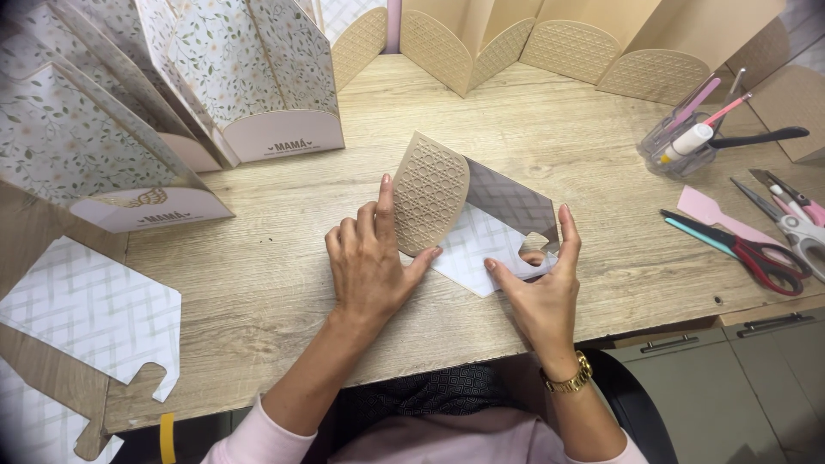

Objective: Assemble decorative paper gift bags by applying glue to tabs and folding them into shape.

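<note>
Progress, as I read it from the head view: several pieces are finished and one is mid-fold. At far left a white lattice-patterned cut-out sheet (94, 314) lies flat and unfolded on the wooden table (258, 258). Above it stand floral-printed card bags (215, 77), already assembled. At centre, my left hand (369, 262) presses flat on the table, its index finger and thumb pinching the edge of the tan card piece (468, 210), whose embossed rounded flap is raised while its white lattice side faces up. My right hand (541, 288) holds the right edge of the same piece, its fingers spread narrowly around a notch. The piece sits just in front of me, near the table's front edge, partly folded; I judge the remaining creases and closing not yet done. Behind it stands a row of tan embossed bags (550, 43), assembled. At right lie red-handled scissors (739, 245), and a clear tool cup (687, 137) stands beyond them.
</note>
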